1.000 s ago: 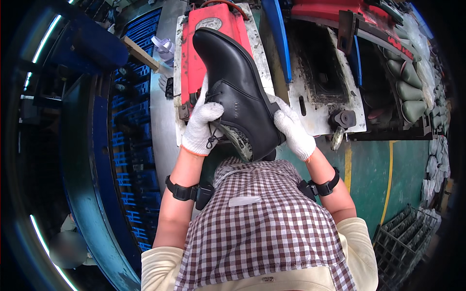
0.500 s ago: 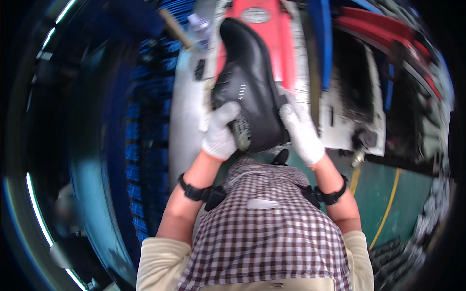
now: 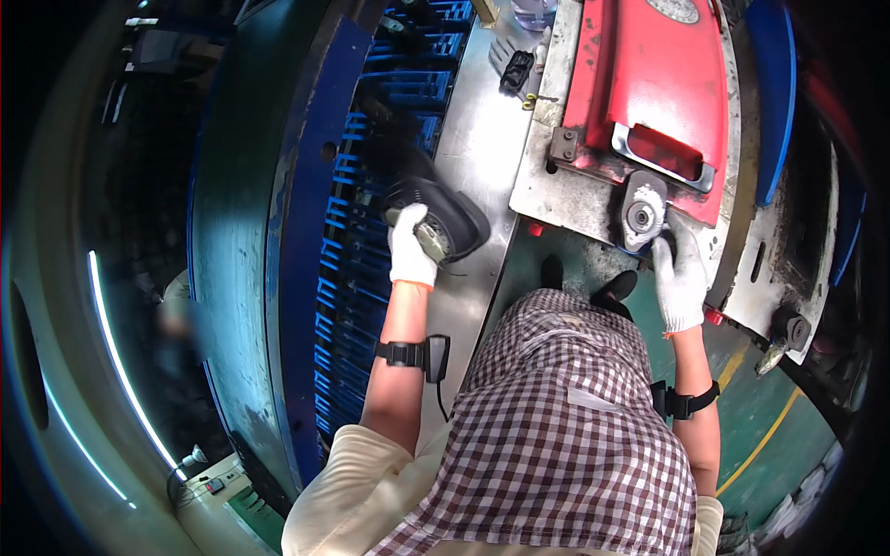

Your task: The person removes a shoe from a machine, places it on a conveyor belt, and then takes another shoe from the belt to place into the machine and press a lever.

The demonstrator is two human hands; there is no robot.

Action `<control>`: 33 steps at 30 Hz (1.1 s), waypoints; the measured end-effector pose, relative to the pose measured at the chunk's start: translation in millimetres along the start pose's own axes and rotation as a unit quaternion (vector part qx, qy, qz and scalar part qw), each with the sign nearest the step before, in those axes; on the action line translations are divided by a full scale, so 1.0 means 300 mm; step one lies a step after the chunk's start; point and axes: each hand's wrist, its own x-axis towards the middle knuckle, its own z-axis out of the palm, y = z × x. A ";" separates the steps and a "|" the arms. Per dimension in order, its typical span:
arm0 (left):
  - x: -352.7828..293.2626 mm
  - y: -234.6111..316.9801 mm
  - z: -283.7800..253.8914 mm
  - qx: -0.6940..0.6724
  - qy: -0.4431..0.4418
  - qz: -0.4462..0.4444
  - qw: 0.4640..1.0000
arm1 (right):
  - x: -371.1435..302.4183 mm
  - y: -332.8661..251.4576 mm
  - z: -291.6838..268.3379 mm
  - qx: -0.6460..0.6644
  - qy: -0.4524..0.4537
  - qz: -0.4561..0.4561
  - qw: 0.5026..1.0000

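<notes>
My left hand (image 3: 412,246), in a white knit glove, grips a black leather boot (image 3: 454,208) near its opening, with the thumb on top. The boot is tilted above the seam between a blue slatted rack and a steel worktop, its toe pointing away to the far left. My right hand (image 3: 680,278), also gloved, is at the front edge of a machine with a red lid (image 3: 667,83). Its fingers are stretched out and parted, beside a worn metal latch (image 3: 643,215) with a round centre. The fingertips are partly hidden by the lid's edge.
The steel worktop (image 3: 473,139) runs between the blue rack (image 3: 338,269) and the machine. On it lie grey gloves (image 3: 503,57) and a small black item (image 3: 516,72). A blue panel (image 3: 768,102) and a second machine plate (image 3: 774,278) stand at right.
The boot has swung left and down in my left hand, away from the red lid. My right hand has let go of the boot and moved to the latch. The view has shifted left.
</notes>
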 end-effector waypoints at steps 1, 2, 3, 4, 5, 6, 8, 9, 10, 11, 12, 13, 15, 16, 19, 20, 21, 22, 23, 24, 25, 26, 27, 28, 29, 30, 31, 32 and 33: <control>0.068 -0.003 -0.054 0.008 0.035 0.007 0.999 | -0.003 -0.017 0.005 -0.016 -0.003 0.040 0.999; 0.136 -0.006 -0.117 0.013 0.047 0.004 0.999 | 0.002 -0.022 0.013 -0.035 0.019 0.023 0.999; 0.201 -0.009 -0.175 0.019 0.058 -0.001 0.998 | 0.001 -0.022 0.018 -0.033 0.026 0.030 0.999; 0.249 -0.004 -0.196 0.034 0.069 -0.007 0.997 | -0.004 -0.013 0.023 -0.029 0.027 0.039 0.998; 0.292 -0.001 -0.221 0.038 0.067 -0.016 0.997 | -0.008 -0.005 0.026 -0.024 0.028 0.049 0.998; 0.348 0.002 -0.253 0.052 0.069 -0.033 0.996 | -0.009 -0.009 0.027 -0.029 0.025 0.055 0.998; 0.444 0.013 -0.316 0.076 0.094 -0.054 0.991 | -0.005 -0.029 0.024 -0.017 0.015 0.084 0.996; 0.490 0.023 -0.323 0.095 0.097 -0.061 0.989 | -0.008 -0.034 0.021 -0.022 0.013 0.090 0.996; 0.539 0.041 -0.343 0.091 0.079 -0.051 0.991 | -0.006 -0.039 0.019 -0.012 0.013 0.097 0.995; 0.584 0.064 -0.367 0.086 0.062 -0.041 0.994 | -0.007 -0.043 0.021 -0.002 0.013 0.103 0.995; 0.633 0.089 -0.369 0.095 0.055 -0.028 0.994 | -0.013 -0.026 0.025 -0.029 0.018 0.087 0.996; 0.667 0.117 -0.360 0.105 0.048 -0.016 0.993 | -0.015 -0.023 0.027 -0.034 0.019 0.092 0.995; 0.732 0.171 -0.336 0.113 0.048 0.039 0.992 | -0.014 -0.025 0.025 -0.032 0.009 0.086 0.996; 0.786 0.226 -0.387 0.132 0.049 0.048 0.989 | -0.013 -0.032 0.025 -0.031 0.004 0.086 0.996; 0.870 0.275 -0.329 0.190 0.132 0.178 0.957 | -0.013 -0.041 0.032 -0.045 0.005 0.091 0.995; 0.927 0.263 -0.355 0.189 0.138 0.178 0.956 | -0.012 -0.043 0.032 -0.028 0.003 0.095 0.995; 0.989 0.270 -0.436 0.317 0.193 0.230 0.900 | -0.005 -0.044 0.030 0.001 -0.002 0.094 0.996; 1.023 0.272 -0.482 0.438 0.238 0.270 0.824 | -0.005 -0.037 0.030 0.013 -0.005 0.095 0.995; 0.898 0.150 -0.167 0.462 0.174 0.146 0.858 | -0.026 -0.028 0.036 -0.028 0.014 0.121 0.992; 0.894 0.181 -0.190 0.462 0.200 0.141 0.852 | -0.018 -0.038 0.031 -0.032 0.005 0.122 0.992; 0.911 0.198 -0.218 0.463 0.224 0.135 0.847 | -0.016 -0.044 0.027 -0.039 -0.003 0.125 0.991; 0.912 0.205 -0.257 0.463 0.232 0.138 0.844 | -0.019 -0.042 0.025 -0.032 -0.008 0.121 0.992; 0.912 0.202 -0.251 0.455 0.208 0.143 0.854 | -0.024 -0.034 0.029 -0.030 0.000 0.118 0.993; 0.914 0.206 -0.243 0.446 0.183 0.149 0.863 | -0.027 -0.028 0.033 -0.028 0.007 0.116 0.993; 0.901 0.190 -0.247 0.459 0.178 0.147 0.858 | -0.023 -0.026 0.036 -0.026 0.010 0.117 0.993; 0.884 0.149 -0.246 0.453 0.167 0.182 0.856 | -0.024 -0.025 0.035 -0.038 0.004 0.120 0.992; 0.881 0.127 -0.277 0.446 0.162 0.219 0.853 | -0.022 -0.024 0.034 -0.045 -0.004 0.120 0.992; 0.890 0.100 -0.324 0.456 0.173 0.206 0.848 | -0.023 -0.022 0.037 -0.043 -0.003 0.119 0.992; 0.888 0.067 -0.347 0.449 0.177 0.192 0.855 | -0.025 -0.014 0.043 -0.038 0.006 0.112 0.993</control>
